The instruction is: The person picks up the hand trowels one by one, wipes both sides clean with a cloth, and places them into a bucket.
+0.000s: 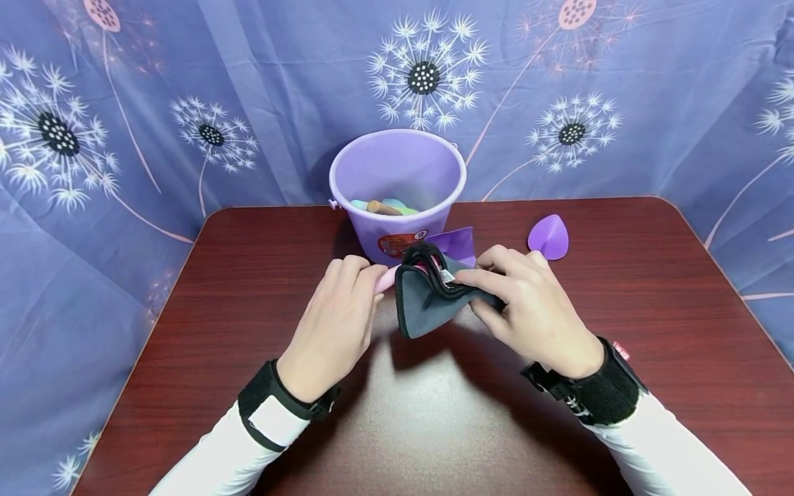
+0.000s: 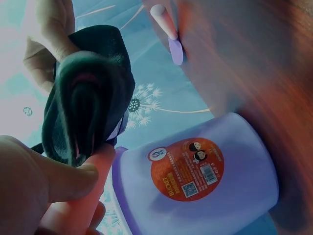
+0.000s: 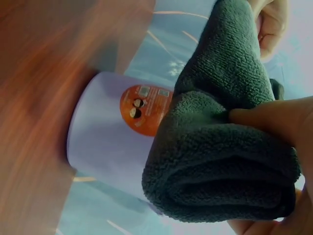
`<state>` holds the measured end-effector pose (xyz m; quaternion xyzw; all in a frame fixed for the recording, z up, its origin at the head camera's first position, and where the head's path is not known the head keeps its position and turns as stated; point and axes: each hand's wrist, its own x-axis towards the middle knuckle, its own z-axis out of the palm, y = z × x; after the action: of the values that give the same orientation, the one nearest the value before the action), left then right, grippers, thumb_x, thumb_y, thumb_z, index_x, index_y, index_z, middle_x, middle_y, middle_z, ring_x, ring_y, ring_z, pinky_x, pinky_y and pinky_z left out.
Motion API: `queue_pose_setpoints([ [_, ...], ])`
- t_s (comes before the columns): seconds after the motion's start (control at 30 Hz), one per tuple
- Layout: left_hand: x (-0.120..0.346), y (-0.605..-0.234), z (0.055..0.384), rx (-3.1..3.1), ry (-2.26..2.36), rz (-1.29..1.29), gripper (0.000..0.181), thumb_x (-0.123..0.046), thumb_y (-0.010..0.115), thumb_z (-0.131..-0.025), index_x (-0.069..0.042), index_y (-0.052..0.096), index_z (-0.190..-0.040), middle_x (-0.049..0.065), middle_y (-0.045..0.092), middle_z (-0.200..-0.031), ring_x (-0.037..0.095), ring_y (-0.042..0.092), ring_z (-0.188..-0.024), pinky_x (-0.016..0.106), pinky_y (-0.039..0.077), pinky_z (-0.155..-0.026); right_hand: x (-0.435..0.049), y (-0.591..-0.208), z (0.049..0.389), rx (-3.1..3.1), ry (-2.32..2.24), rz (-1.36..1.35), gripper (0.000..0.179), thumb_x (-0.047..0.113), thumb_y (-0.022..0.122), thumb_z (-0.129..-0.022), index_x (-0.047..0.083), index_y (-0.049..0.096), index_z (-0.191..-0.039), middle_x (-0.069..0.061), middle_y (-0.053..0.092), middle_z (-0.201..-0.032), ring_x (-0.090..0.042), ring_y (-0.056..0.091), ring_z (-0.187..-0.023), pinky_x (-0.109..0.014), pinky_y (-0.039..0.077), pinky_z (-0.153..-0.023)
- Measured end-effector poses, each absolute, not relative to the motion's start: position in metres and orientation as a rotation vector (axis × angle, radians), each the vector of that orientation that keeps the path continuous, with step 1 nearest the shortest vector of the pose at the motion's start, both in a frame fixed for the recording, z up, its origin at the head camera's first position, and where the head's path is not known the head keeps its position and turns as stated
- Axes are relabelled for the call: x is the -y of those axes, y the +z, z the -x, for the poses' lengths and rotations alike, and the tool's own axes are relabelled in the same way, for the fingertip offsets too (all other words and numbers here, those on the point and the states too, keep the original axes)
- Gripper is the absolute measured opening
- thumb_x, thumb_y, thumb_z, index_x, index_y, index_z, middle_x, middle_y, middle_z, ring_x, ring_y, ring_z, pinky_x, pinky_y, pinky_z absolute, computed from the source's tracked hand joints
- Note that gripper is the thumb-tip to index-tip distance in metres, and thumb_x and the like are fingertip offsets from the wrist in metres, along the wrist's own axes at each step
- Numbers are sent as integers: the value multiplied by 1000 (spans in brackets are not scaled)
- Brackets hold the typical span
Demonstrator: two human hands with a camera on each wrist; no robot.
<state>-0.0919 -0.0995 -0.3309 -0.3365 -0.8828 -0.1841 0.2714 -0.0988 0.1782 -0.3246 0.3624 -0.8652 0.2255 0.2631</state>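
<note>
My left hand (image 1: 338, 320) grips the pink handle (image 2: 73, 210) of a toy shovel, thumb lying along it. The shovel's flat purple blade (image 1: 457, 242) shows past a folded dark grey cloth (image 1: 428, 303) with black edging. With my right hand (image 1: 527, 303) I pinch that cloth, fingers and thumb on either side of its folds. The cloth is wrapped about the shovel and hides its middle part. Both are held above the table, just in front of a purple bucket (image 1: 397, 179). In the right wrist view the thick cloth layers (image 3: 220, 171) lie between my thumb and fingers.
The bucket has an orange label and several toy pieces (image 1: 384, 207) inside. Right of it on the dark red wooden table (image 1: 651, 310) lies another shovel with a purple heart-shaped blade (image 1: 548, 238). A blue flowered curtain (image 1: 298, 83) hangs behind the table.
</note>
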Motion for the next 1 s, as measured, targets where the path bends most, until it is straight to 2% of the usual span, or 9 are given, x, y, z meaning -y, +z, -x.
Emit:
queue_pose_setpoints([
  [0.2, 99, -326, 91, 2315, -511, 910, 20, -12, 54, -101, 4, 60, -111, 13, 51, -96, 28, 43, -79, 37, 38, -68, -182, -321, 100, 2351, 482, -978, 33, 10, 61, -81, 20, 76, -108, 1, 56, -95, -17, 51, -83, -40, 29, -69],
  [0.4, 100, -324, 92, 2310, -500, 925, 21, -12, 53, -101, 5, 59, -112, 13, 50, -95, 27, 41, -78, 36, 36, -69, -186, -319, 100, 2396, 385, -952, 32, 13, 57, -85, 21, 76, -110, 1, 54, -97, -18, 49, -82, -38, 28, -67],
  [0.67, 106, -325, 91, 2402, -460, 888, 23, -9, 58, -98, 4, 58, -117, 14, 52, -103, 30, 43, -85, 38, 40, -73, -194, -317, 103, 2408, 291, -908, 33, 13, 55, -85, 22, 75, -110, -1, 53, -95, -22, 49, -77, -40, 28, -65],
  [1.0, 106, -325, 92, 2390, -456, 899, 22, -11, 57, -100, 3, 59, -116, 13, 52, -102, 31, 43, -82, 38, 40, -71, -195, -312, 102, 2300, 168, -846, 22, 9, 59, -85, 15, 73, -101, -6, 52, -86, -27, 47, -70, -46, 30, -62],
])
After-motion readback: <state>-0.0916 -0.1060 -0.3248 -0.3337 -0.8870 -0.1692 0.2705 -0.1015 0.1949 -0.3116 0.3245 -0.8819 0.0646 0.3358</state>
